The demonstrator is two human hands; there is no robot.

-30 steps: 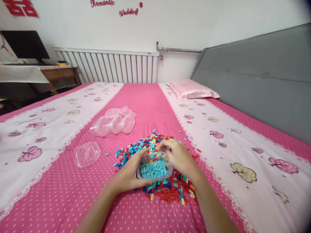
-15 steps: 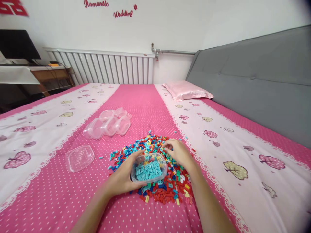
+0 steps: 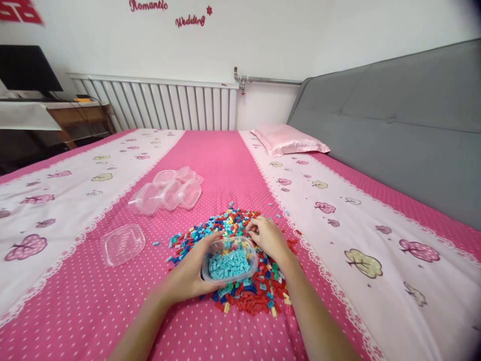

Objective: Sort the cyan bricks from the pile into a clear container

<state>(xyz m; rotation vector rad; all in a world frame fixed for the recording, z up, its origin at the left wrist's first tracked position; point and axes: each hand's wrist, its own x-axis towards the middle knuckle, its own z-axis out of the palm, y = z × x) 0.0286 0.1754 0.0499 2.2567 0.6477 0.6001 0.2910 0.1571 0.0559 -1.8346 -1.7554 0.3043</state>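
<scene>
My left hand (image 3: 197, 268) grips a clear plastic container (image 3: 230, 258) by its left side, thumb at the near edge and fingers along the far edge. Light blue toy bricks (image 3: 227, 263) cover much of the container's floor. Around and beneath it spreads a heap of small mixed bricks (image 3: 259, 296) in red, blue, yellow, green and white. Over the right part of the heap, just beyond the container's right rim, is my right hand (image 3: 267, 238). Its fingers are curled and pinched together; whatever may be between the fingertips is too small to make out.
A clear lid (image 3: 123, 244) lies flat on the bed to the left. Several clear containers (image 3: 171, 193) lie clustered behind it. The bed has a pink dotted cover (image 3: 210, 160), with a pink pillow (image 3: 287, 139) at the back right and a grey headboard (image 3: 398, 105) along the right.
My right hand has moved slightly left, closer to the container's right rim. My left hand and the container have stayed in nearly the same place.
</scene>
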